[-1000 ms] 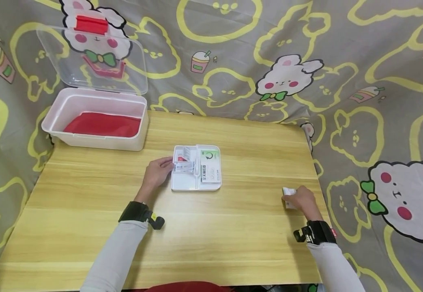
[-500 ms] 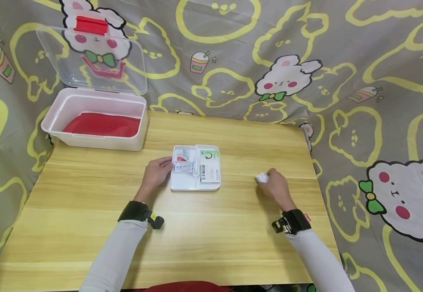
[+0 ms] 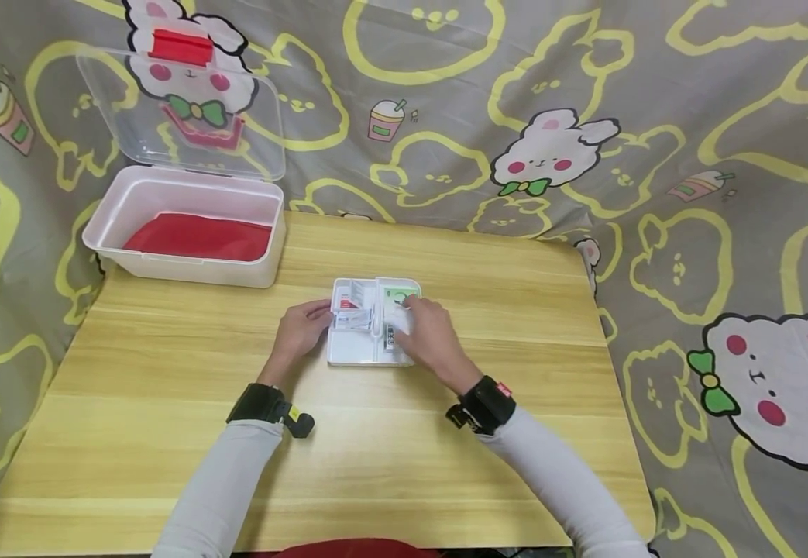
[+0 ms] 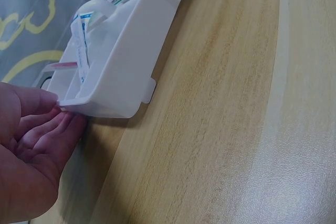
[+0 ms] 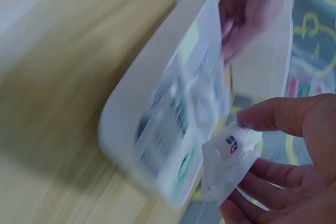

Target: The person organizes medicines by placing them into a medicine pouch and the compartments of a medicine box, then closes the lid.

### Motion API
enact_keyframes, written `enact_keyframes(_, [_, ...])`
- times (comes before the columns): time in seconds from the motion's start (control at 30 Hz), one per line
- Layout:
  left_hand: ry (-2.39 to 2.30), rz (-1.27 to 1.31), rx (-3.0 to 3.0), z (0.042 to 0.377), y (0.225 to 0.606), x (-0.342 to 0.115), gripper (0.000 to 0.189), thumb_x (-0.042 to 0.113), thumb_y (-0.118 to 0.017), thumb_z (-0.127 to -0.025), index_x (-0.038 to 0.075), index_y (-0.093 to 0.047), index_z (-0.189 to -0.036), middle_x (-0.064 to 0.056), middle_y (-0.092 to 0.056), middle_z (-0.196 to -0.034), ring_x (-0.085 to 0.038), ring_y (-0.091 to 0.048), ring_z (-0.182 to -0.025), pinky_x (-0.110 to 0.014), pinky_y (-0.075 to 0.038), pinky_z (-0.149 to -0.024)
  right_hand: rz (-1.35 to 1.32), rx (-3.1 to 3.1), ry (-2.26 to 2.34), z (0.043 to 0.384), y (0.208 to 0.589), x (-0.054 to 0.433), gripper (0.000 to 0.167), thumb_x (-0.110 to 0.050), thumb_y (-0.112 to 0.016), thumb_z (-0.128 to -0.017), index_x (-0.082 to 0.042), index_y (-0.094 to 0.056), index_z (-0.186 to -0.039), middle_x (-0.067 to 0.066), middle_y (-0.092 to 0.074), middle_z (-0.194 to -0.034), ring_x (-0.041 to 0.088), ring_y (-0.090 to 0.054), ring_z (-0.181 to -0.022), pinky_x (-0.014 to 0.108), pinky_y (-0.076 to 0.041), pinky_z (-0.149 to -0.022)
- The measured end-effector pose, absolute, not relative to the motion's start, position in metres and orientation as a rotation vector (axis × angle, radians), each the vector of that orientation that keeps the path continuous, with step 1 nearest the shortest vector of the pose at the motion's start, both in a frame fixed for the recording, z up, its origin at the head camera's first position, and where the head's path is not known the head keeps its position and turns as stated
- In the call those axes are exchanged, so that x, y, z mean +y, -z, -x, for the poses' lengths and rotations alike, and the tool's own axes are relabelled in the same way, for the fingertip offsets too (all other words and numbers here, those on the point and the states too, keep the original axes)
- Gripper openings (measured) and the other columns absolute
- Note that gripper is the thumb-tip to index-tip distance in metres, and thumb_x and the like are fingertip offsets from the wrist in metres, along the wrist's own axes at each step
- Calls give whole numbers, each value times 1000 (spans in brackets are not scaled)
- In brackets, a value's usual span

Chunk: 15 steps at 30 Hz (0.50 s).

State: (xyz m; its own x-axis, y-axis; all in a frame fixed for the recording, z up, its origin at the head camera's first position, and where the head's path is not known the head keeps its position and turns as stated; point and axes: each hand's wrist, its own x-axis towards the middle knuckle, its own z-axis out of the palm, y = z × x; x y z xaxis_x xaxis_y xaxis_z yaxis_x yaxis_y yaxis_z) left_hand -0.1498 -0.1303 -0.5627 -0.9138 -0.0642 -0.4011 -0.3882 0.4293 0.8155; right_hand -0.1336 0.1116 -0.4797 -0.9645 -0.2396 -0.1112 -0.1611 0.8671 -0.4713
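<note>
Head view: my right hand (image 3: pixel 433 329) is over the white tray (image 3: pixel 351 350), pinching a small packet (image 5: pixel 231 163)

The tray lies on the wooden table (image 3: pixel 376 457) at the middle of the frame, and my right hand reaches over its right side. In the right wrist view my thumb and fingers are nearly closed, with the white, crinkled packet held between them at the lower right of that frame. I cannot tell whether it touches the tray.

My left hand (image 3: pixel 300 333) is at the tray's left edge. The left wrist view shows its thumb above and its fingers below, pinching the rim with only a narrow gap between them.

In the tray's right compartment lies a green-and-white box (image 3: pixel 395 294), partly covered by my right hand. On the tray's left side are a red-marked packet (image 3: pixel 348 302) and, just below it in the frame, a blue-printed sachet (image 3: pixel 352 320).

At the upper left of the frame stands a plastic tub (image 3: pixel 201 271), its clear lid (image 3: pixel 114 93) raised and a red sheet (image 3: pixel 197 236) inside. A grey patterned curtain (image 3: pixel 438 97) hangs behind.
</note>
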Motion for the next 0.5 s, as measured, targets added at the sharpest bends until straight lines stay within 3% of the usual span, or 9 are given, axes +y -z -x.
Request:
enact_keyframes(0.23, [-1469,377,2404,151,562,-131,44,28,-58,-101,11,-59,-141,-13,-65,-136,-32,-54,-136,-49,-36,-116,573,2809,585,122,488,66,48,-16,-78,-84,-7,-64,-130,14,-70,-124,34,-64,-114,47,-47,-105])
enact_keyframes(0.5, [-1466,379,2395,150,562,-131,43,27,-59,-101,11,-59,-141,-13,-66,-135,-32,-56,-134,-47,-38,-116,555,2752,571,117,508,39,46,-1,-73,-80,-8,-68,-125,11,-71,-121,30,-64,-113,43,-45,-106])
